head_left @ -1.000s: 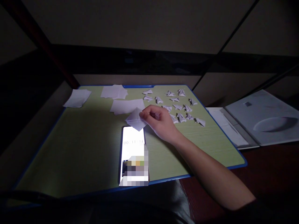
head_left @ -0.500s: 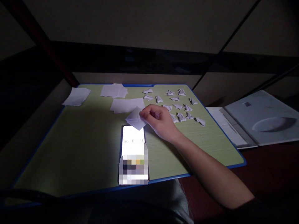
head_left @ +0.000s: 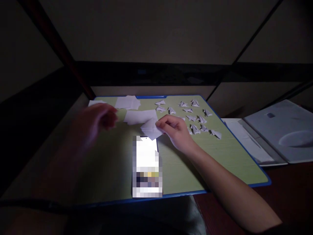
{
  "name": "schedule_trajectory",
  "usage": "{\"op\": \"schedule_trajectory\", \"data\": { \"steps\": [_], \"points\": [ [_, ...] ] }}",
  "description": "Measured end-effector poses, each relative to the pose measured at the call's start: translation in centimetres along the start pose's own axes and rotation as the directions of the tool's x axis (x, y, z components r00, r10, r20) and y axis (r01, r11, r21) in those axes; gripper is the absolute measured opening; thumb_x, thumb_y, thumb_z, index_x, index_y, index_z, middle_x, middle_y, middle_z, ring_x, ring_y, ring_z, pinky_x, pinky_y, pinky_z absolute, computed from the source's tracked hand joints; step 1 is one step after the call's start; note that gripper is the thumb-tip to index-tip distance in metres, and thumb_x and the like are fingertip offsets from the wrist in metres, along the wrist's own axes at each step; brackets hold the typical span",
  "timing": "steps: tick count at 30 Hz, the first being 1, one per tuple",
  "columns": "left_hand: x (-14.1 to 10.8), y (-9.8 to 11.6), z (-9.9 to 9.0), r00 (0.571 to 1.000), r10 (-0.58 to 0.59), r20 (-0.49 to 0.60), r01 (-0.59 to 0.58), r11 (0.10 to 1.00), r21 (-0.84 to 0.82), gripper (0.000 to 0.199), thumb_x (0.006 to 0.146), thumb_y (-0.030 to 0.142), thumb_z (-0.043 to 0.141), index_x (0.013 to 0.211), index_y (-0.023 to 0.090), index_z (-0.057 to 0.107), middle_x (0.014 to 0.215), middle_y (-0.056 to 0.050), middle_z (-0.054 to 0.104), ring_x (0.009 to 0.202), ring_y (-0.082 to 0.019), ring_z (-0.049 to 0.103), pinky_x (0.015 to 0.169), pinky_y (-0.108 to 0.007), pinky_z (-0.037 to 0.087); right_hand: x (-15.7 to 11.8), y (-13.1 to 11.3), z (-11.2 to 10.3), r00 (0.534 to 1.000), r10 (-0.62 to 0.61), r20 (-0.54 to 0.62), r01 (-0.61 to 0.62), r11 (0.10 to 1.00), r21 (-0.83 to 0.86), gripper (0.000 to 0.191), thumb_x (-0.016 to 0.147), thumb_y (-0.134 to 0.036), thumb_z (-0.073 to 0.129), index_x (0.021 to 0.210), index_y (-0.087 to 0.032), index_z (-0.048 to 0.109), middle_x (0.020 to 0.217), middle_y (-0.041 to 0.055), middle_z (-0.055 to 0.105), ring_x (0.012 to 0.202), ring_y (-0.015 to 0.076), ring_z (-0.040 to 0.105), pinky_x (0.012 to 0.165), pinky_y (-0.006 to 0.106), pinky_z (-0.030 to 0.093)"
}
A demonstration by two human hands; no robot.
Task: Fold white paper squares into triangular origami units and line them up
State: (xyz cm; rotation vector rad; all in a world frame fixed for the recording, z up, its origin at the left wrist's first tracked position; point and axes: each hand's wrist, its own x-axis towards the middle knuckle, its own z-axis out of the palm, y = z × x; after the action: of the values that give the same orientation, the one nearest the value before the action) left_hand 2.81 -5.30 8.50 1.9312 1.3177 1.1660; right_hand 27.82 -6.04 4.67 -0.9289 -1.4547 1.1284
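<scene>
A small folded white paper (head_left: 152,129) is pinched between the thumb and fingers of my right hand (head_left: 178,132), just above the top end of a lit phone (head_left: 147,160). My left hand (head_left: 99,120) is blurred by motion over the left part of the green board, its fingers curled; whether it holds anything cannot be made out. Flat white sheets (head_left: 138,116) lie behind the folded paper. Several small folded paper pieces (head_left: 195,129) are spread over the right part of the board.
The green board (head_left: 234,163) has a blue rim. More white sheets (head_left: 126,102) lie at its back edge, and another stack (head_left: 96,102) sits at the back left, partly behind my left hand. An open white box (head_left: 259,147) stands right of the board.
My left hand has come into view from the left. My right hand still pinches the folded paper. The whole view has shifted, so the board appears slightly lower and further right.
</scene>
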Motion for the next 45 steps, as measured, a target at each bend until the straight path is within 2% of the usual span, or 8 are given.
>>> {"op": "schedule_trajectory", "data": {
  "steps": [2, 4, 8, 15, 21, 30, 39, 45],
  "points": [
    [-0.2, 0.4, 2.0, 0.989, -0.049, 0.137, 0.052, 0.999, -0.016, 0.036, 0.098, 0.038, 0.047, 0.081, 0.012, 0.067, 0.067, -0.003, 0.066, 0.054, -0.011, 0.059, 0.049, -0.022, 0.047, 0.0, -0.1, -0.1, 1.0, -0.006, -0.018, 0.005, 1.0, -0.015, 0.015, 0.076, -0.028, 0.065, 0.066, -0.017, 0.066, 0.057, -0.003, 0.056, 0.055, 0.0105, 0.046, 0.054, 0.026, 0.032],
    [-0.5, 1.3, 4.2, 0.968, -0.054, 0.245, 0.061, 0.998, -0.021, 0.031, 0.092, 0.04, 0.055, 0.08, 0.015, 0.068, 0.068, -0.004, 0.068, 0.056, -0.012, 0.061, 0.05, -0.023, 0.047, -0.1, 0.0, -0.1, 1.0, -0.005, -0.014, 0.005, 1.0, -0.02, 0.014, 0.076, -0.027, 0.065, 0.066, -0.018, 0.066, 0.058, -0.0026, 0.058, 0.055, 0.0109, 0.047, 0.054, 0.026, 0.033],
    [-1.2, 2.8, 6.5, 0.98, -0.055, 0.192, 0.078, 0.99, -0.117, 0.023, 0.089, 0.035, 0.058, 0.078, 0.016, 0.066, 0.067, -0.002, 0.067, 0.055, -0.012, 0.061, 0.047, -0.021, 0.045, -0.3, 0.1, 0.0, 1.0, 0.009, -0.005, -0.009, 0.999, -0.036, 0.016, 0.078, -0.028, 0.066, 0.065, -0.018, 0.066, 0.056, -0.0033, 0.056, 0.053, 0.0103, 0.046, 0.051, 0.026, 0.031],
    [-1.3, 2.7, 7.2, 0.988, -0.07, 0.138, 0.098, 0.973, -0.211, 0.015, 0.083, 0.025, 0.06, 0.071, 0.017, 0.06, 0.062, 0.001, 0.061, 0.05, -0.009, 0.054, 0.044, -0.019, 0.042, -0.6, -0.3, 0.2, 1.0, -0.009, 0.018, 0.011, 0.994, -0.109, 0.019, 0.08, -0.03, 0.066, 0.066, -0.018, 0.063, 0.056, -0.0031, 0.054, 0.052, 0.01, 0.044, 0.05, 0.026, 0.032],
    [-0.9, 2.9, 8.1, 0.995, -0.05, 0.087, 0.071, 0.963, -0.259, 0.011, 0.079, 0.022, 0.058, 0.068, 0.017, 0.057, 0.059, 0.002, 0.056, 0.051, -0.009, 0.05, 0.044, -0.02, 0.039, -0.6, -0.3, 0.2, 0.998, 0.018, 0.061, -0.015, 0.999, -0.041, 0.018, 0.077, -0.031, 0.07, 0.069, -0.018, 0.061, 0.059, -0.0034, 0.053, 0.055, 0.0104, 0.047, 0.051, 0.025, 0.033],
    [-1.4, 2.2, 8.4, 0.999, -0.03, 0.021, 0.034, 0.97, -0.239, 0.011, 0.078, 0.027, 0.063, 0.073, 0.017, 0.062, 0.066, 0.0, 0.065, 0.06, -0.011, 0.056, 0.054, -0.022, 0.045, -0.5, 0.0, 0.2, 0.99, 0.055, 0.13, -0.042, 0.994, -0.103, 0.032, 0.079, -0.043, 0.073, 0.067, -0.018, 0.057, 0.059, -0.0046, 0.047, 0.054, 0.0092, 0.041, 0.05, 0.025, 0.028],
    [-2.0, 1.2, 8.6, 0.999, -0.042, 0.004, 0.042, 0.966, -0.255, 0.013, 0.075, 0.023, 0.06, 0.064, 0.018, 0.057, 0.059, 0.003, 0.057, 0.056, -0.01, 0.049, 0.053, -0.024, 0.042, -0.8, 0.2, 0.3, 0.954, 0.118, 0.274, -0.085, 0.988, -0.131, 0.035, 0.082, -0.046, 0.072, 0.067, -0.018, 0.057, 0.06, -0.0042, 0.05, 0.054, 0.0086, 0.041, 0.05, 0.026, 0.029],
    [-2.1, 1.3, 8.6, 0.999, -0.024, 0.023, 0.029, 0.957, -0.288, 0.012, 0.076, 0.024, 0.059, 0.066, 0.018, 0.057, 0.061, 0.003, 0.057, 0.057, -0.01, 0.049, 0.055, -0.024, 0.043, -0.7, 0.2, 0.1, 0.954, 0.094, 0.285, -0.072, 0.993, -0.089, 0.034, 0.084, -0.042, 0.07, 0.064, -0.019, 0.055, 0.057, -0.0054, 0.047, 0.052, 0.008, 0.04, 0.049, 0.026, 0.029]
  ]
}}
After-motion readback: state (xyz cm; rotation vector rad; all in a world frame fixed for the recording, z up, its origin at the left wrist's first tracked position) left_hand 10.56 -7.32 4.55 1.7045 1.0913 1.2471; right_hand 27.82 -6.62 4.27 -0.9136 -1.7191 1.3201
